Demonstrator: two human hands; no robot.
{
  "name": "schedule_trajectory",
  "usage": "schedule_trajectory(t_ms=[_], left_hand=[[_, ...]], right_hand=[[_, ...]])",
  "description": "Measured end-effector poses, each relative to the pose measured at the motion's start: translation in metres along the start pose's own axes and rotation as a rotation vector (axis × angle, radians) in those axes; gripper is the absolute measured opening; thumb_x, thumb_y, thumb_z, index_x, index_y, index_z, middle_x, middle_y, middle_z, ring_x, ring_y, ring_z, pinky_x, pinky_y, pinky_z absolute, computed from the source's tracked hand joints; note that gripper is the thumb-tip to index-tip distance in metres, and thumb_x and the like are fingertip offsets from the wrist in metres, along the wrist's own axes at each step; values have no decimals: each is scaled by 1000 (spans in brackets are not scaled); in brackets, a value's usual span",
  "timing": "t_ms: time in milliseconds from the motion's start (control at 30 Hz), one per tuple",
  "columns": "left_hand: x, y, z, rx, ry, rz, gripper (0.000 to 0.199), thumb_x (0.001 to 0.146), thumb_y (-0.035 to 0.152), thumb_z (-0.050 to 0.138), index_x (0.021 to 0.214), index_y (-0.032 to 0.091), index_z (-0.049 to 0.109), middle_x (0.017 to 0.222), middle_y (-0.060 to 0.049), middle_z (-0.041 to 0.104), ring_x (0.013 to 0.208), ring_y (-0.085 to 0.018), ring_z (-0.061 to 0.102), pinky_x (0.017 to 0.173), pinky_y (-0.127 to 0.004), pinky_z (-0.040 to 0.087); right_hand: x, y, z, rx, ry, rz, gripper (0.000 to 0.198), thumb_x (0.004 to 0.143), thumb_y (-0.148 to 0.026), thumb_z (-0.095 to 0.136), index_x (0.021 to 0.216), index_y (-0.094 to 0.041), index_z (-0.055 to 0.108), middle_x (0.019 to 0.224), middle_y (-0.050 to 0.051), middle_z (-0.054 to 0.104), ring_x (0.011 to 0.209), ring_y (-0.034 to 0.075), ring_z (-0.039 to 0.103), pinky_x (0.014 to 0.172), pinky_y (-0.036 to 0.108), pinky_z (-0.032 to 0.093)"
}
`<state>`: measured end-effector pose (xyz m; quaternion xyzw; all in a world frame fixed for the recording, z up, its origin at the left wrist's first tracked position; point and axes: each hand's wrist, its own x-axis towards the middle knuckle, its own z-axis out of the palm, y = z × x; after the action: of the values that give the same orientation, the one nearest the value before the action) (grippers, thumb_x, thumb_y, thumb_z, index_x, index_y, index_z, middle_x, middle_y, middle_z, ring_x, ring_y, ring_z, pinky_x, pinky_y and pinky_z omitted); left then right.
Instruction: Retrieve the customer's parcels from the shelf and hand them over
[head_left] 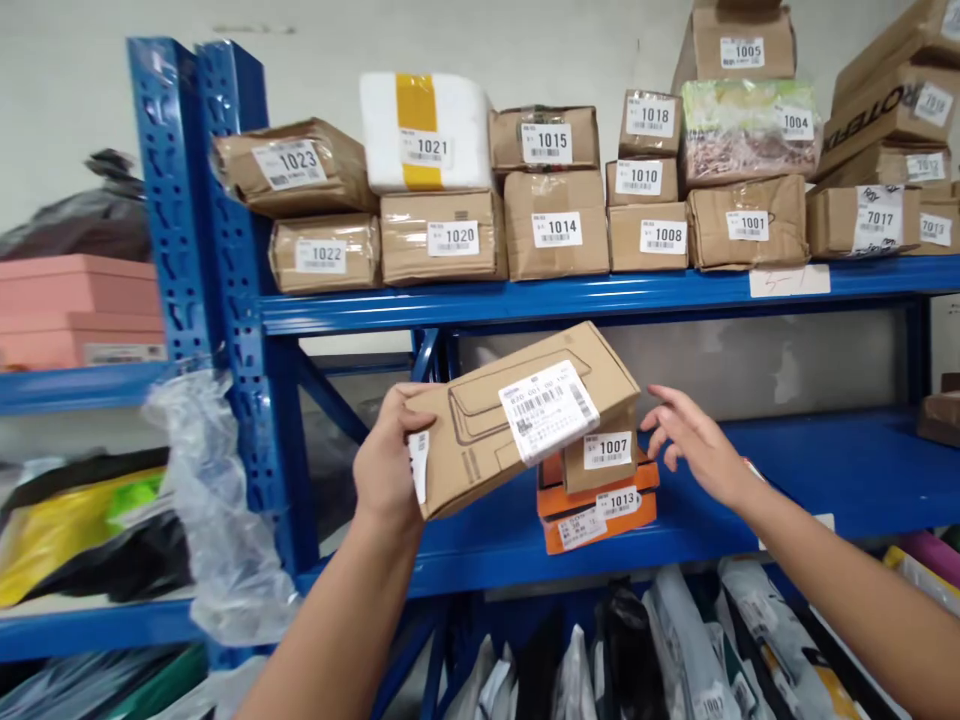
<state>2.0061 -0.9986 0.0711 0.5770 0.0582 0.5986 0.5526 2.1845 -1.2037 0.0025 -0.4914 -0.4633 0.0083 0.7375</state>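
Observation:
My left hand [390, 455] grips one end of a flat brown cardboard box [480, 435], held tilted in front of the middle shelf. A white shipping label [550, 410] and a printed outline show on its upper face. Just right of the box's far end is my right hand [691, 440], its fingers apart and nothing in them. Behind and below the held box, a small brown box marked 1007 [606, 462] sits on an orange box marked 1013 [600, 522], near the shelf's front edge. The held box hides part of both.
Numbered brown boxes [556, 222] line the upper blue shelf [487, 308]. Upright bagged parcels [630, 650] crowd the level below. At left stand a blue rack post [232, 250], hanging clear plastic wrap [217, 510] and pink boxes [75, 310].

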Motion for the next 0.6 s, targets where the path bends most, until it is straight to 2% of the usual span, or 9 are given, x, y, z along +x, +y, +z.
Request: schedule_trajectory(t_ms=[100, 200, 433, 600], left_hand=[[-1, 10, -1, -42, -70, -118, 29, 43, 27, 56, 72, 22, 55, 69, -1, 59, 67, -20, 56, 58, -30, 47], [-2, 13, -4, -28, -130, -118, 32, 41, 29, 59, 72, 22, 56, 71, -1, 61, 65, -19, 54, 57, -29, 46], [6, 2, -13, -17, -249, -57, 27, 48, 31, 60, 74, 23, 55, 70, -1, 58, 62, -20, 55, 54, -30, 46], [9, -3, -8, -28, -291, -59, 28, 49, 32, 61, 75, 24, 56, 69, -1, 59, 60, -20, 56, 51, -31, 46]], right_hand=[[-5, -7, 30, 83, -84, -55, 62, 83, -57, 69, 130, -22, 50, 77, -6, 58, 46, 7, 52, 41, 22, 36], [-8, -3, 44, 126, -80, -72, 57, 84, -54, 70, 127, -24, 47, 83, -5, 63, 42, 5, 47, 39, 22, 36], [-9, 14, 50, 158, -9, -117, 55, 83, -50, 74, 126, -26, 48, 84, -4, 65, 46, 6, 48, 40, 22, 42], [-8, 22, 47, 168, 36, -110, 53, 83, -47, 75, 126, -26, 53, 80, -4, 66, 46, 6, 50, 40, 19, 45]])
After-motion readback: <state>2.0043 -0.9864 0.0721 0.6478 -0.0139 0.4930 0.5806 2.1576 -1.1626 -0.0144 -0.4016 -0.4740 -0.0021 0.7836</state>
